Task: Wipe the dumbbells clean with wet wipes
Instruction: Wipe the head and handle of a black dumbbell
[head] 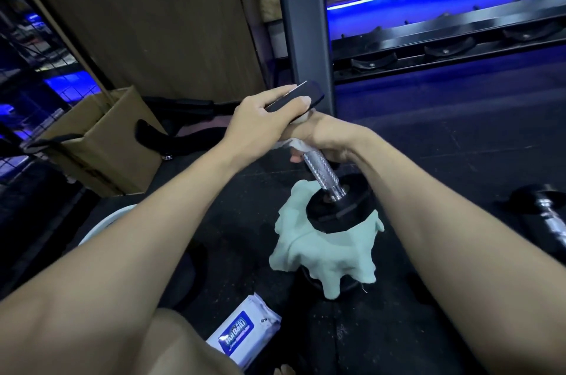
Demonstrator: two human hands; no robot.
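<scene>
Dark rubber gym floor (428, 160), blue-lit rack behind. Black-plated, chrome-handled dumbbell (321, 172) stood upright on crumpled pale-green cloth (321, 252), probably for steadiness. Left hand (260, 120) clamped round top plate, bracing; right hand (324, 138) wrapped around white wet wipe (294, 144) on handle.

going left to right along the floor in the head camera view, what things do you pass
cardboard box → pack of wet wipes → pale green cloth under the upright dumbbell → second dumbbell at the right edge.
</scene>
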